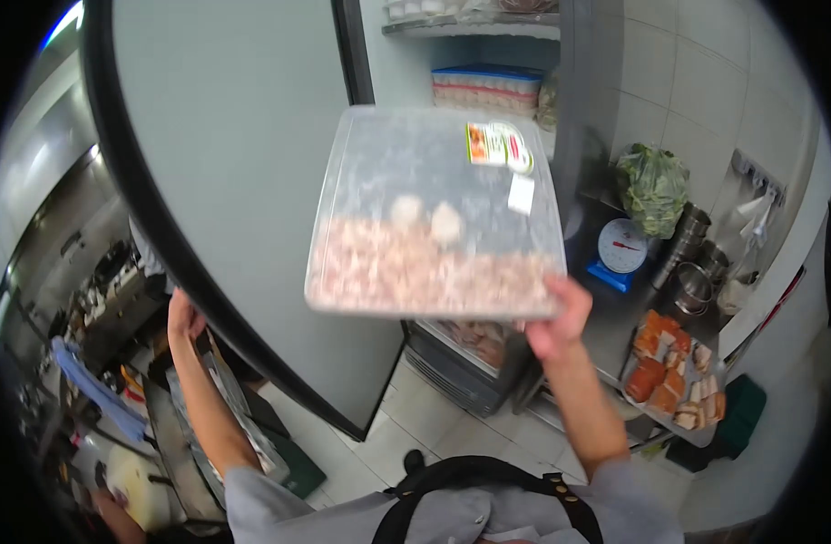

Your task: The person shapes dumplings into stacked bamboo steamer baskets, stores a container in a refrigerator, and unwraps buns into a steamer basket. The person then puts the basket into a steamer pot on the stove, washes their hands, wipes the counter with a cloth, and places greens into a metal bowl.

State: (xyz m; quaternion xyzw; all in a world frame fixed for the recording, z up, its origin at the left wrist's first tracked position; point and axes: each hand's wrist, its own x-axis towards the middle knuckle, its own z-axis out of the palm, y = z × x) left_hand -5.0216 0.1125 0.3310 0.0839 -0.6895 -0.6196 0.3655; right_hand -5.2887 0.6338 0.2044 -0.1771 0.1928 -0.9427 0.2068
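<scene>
A wide, clear lidded container (438, 213) with pale pink pieces, perhaps meat, gathered in its lower half is held up in front of me. My right hand (561, 317) grips its lower right corner. Two stickers are on its lid at the upper right. My left hand (187, 315) is at the outer edge of the open fridge door (243, 181), its fingers curled and partly hidden by the dark door frame; whether they hold the edge cannot be made out.
Behind the container, fridge shelves (474, 29) hold a blue-lidded box (488, 88). On the right counter are a blue scale (620, 249), bagged greens (653, 189), metal pots (692, 288) and a food tray (674, 376). Lower left, part of another person's arm (118, 519) shows.
</scene>
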